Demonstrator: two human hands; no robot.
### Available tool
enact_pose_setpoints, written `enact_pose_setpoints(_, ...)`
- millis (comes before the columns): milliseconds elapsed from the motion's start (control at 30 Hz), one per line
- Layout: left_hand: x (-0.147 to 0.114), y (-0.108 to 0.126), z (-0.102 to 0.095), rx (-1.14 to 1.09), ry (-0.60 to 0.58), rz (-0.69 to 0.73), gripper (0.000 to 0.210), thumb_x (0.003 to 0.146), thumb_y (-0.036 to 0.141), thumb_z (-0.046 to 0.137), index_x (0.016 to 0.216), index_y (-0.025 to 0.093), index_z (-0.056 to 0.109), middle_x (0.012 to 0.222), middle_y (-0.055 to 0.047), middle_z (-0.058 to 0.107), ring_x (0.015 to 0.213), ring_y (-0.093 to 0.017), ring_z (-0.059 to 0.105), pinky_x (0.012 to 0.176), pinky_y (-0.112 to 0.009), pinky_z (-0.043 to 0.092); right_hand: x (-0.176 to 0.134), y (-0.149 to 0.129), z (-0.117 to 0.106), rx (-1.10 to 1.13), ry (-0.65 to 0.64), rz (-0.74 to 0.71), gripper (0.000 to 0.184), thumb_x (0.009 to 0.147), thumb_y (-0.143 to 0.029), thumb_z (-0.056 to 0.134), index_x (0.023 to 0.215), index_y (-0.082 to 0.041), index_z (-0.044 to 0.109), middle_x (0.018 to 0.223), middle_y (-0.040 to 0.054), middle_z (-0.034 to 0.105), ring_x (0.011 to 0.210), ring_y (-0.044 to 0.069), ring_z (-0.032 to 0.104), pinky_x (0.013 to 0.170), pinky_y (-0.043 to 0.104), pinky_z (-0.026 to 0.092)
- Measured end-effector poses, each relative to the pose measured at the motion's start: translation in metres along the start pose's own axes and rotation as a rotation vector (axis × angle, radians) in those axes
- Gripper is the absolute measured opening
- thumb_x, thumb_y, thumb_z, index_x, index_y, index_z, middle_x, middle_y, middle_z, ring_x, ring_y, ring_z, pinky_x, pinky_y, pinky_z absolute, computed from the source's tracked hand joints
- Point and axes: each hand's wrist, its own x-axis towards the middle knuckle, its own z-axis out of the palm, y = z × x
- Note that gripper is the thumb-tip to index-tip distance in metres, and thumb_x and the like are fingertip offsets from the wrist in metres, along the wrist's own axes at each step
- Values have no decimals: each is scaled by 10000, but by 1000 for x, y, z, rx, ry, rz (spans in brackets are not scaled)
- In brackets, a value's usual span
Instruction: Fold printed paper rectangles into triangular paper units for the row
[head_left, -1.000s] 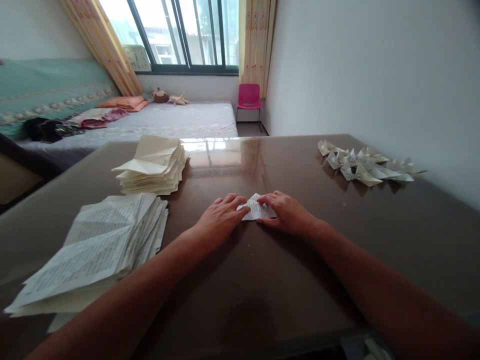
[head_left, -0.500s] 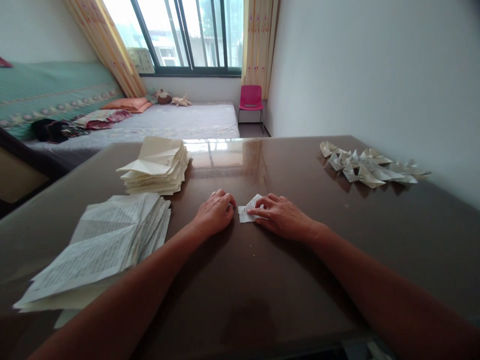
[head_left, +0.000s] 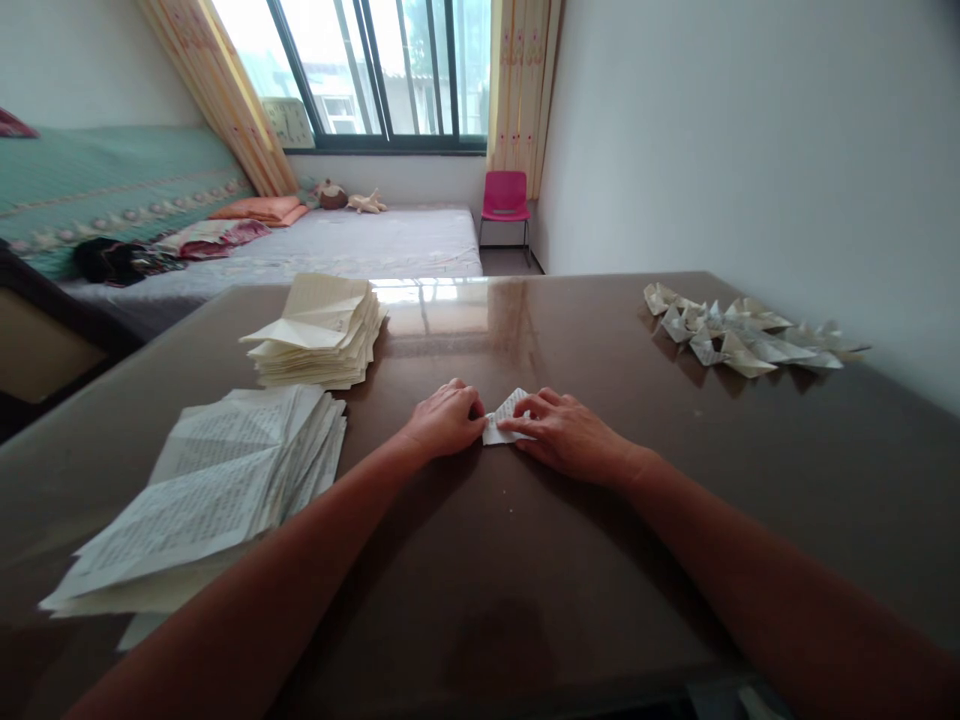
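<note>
A small folded piece of printed paper (head_left: pixel 498 434) lies on the brown glossy table (head_left: pixel 480 560), between my two hands. One pointed flap of it stands up toward the far side. My left hand (head_left: pixel 450 418) is closed, its thumb and fingertips at the paper's left edge. From the other side, my right hand (head_left: pixel 568 430) holds the paper down, with its index finger stretched across the printed face and the other fingers curled behind. Part of the paper is hidden under the right fingers.
At the left lie a stack of printed sheets (head_left: pixel 217 480) and, behind it, a stack of cream folded sheets (head_left: pixel 319 335). Several folded paper shapes (head_left: pixel 739 335) sit at the far right, near the wall. Beyond the table are a bed (head_left: pixel 405 240) and a pink chair (head_left: pixel 505 196).
My left hand has moved right, from just beside the folded paper to its left edge. My right hand stays on the paper. The whole view has shifted slightly.
</note>
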Motion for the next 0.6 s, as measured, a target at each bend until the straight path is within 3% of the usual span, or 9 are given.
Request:
enact_pose_setpoints(300, 3, -1, 2, -251, -37, 7, 286, 734, 294, 566, 992, 182, 616, 817, -6, 685, 759, -152, 628, 644, -218, 460, 0, -1, -2, 26, -19, 14, 337, 934, -338, 457, 1253, -322, 564, 1162, 70, 561, 1050, 219, 458, 901, 376, 376)
enact_pose_setpoints(467, 2, 3, -1, -180, -93, 6, 228, 725, 289, 544, 903, 209, 663, 774, -1, 679, 705, -155, 617, 607, -226, 444, 0, 0, -2, 37, -17, 7, 335, 933, -331, 461, 1250, -322, 569, 1160, 72, 562, 1061, 219, 459, 914, 380, 377)
enact_pose_setpoints(600, -3, 4, -1, -117, -48, 41, 232, 739, 323, 530, 917, 233, 650, 844, -8, 666, 772, -167, 615, 685, -247, 457, 0, 1, -1, 46, -20, 0, 335, 932, -328, 461, 1249, -322, 569, 1159, 66, 565, 1053, 217, 459, 920, 385, 378)
